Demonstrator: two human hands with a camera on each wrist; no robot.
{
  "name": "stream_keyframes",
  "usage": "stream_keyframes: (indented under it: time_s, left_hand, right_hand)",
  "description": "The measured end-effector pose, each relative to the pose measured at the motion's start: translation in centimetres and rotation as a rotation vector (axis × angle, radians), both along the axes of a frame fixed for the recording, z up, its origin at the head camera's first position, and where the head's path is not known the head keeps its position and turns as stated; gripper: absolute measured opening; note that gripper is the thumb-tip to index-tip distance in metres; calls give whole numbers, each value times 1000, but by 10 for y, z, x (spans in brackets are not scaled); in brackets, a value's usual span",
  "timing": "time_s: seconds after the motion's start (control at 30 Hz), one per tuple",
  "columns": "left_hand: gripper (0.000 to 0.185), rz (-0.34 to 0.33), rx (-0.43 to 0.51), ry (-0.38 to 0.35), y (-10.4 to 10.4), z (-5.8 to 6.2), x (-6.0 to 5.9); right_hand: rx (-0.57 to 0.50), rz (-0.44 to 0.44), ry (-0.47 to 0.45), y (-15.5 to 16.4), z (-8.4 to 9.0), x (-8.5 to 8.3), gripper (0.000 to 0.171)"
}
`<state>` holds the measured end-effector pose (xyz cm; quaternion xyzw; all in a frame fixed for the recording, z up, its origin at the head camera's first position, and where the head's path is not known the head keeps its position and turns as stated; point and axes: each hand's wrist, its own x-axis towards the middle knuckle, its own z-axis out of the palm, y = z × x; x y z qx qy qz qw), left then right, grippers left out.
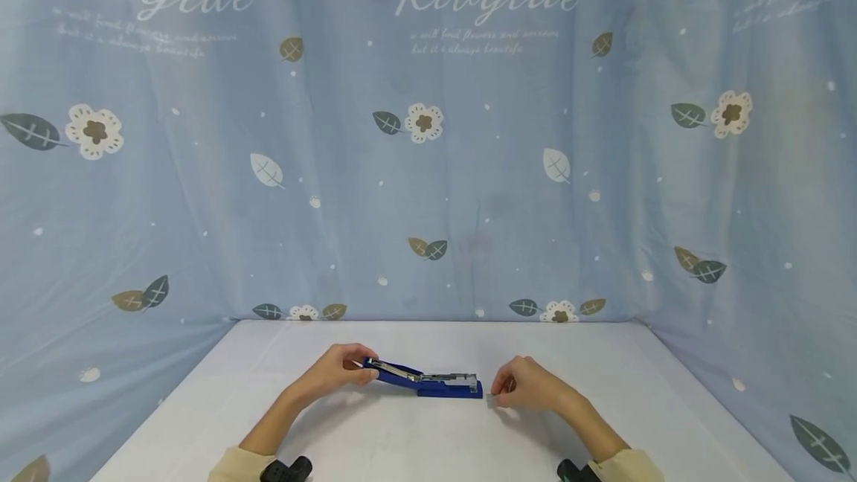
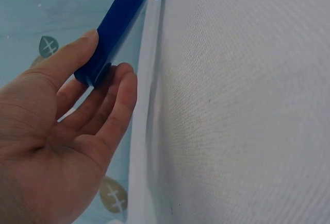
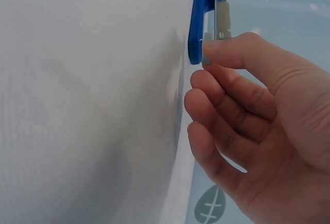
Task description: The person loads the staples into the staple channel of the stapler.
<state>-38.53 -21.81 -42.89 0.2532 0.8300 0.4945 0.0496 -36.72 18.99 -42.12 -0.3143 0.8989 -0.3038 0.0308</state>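
Blue flowered curtains [image 1: 428, 169] wrap three sides of a white table [image 1: 428, 437], and dead centre on it lies a blue stapler [image 1: 428, 381], swung open with its metal staple track facing up.

Left hand [image 1: 335, 370] has the raised cover end of the stapler, thumb on top and fingers underneath, a light pinch rather than a clench. Right hand [image 1: 529, 385] is at the opposite end, by the stapler's nose, thumb and forefinger pinching a small grey strip [image 1: 491, 397], which looks like a row of staples, though it is too small to be sure.

Risks, as I judge them: that left-hand hold is slim, so the sprung cover could slip and snap down toward the track. The strip could tilt against the stapler's nose, jam or break apart. Fingertips sit close to the metal edge too.

The head view gives the whole layout, both hands at either end of the stapler. The left wrist view shows the left hand [image 2: 56, 147] with its fingers only loosely curled under the cover's tip [image 2: 103, 59]. The right wrist view catches the right hand [image 3: 258, 126] with the strip [image 3: 206, 46] just beside the stapler's front, metal track [image 3: 223, 20] right above the thumb.
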Motion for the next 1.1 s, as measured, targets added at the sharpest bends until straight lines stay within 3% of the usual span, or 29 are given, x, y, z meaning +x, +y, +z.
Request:
stream_keyframes:
  time_s: [0.67, 0.9, 1.1]
  left_hand:
    - [34, -12, -10, -2, -2, -2, -3]
    - [37, -2, -10, -20, -2, -3, -3]
    - [36, -5, 8, -24, -2, -5, -4]
  right_hand:
    - [-21, -42, 31, 10, 10, -6, 3]
    - [-66, -11, 60, 4, 18, -12, 6]
    - [-69, -35, 63, -5, 22, -15, 6]
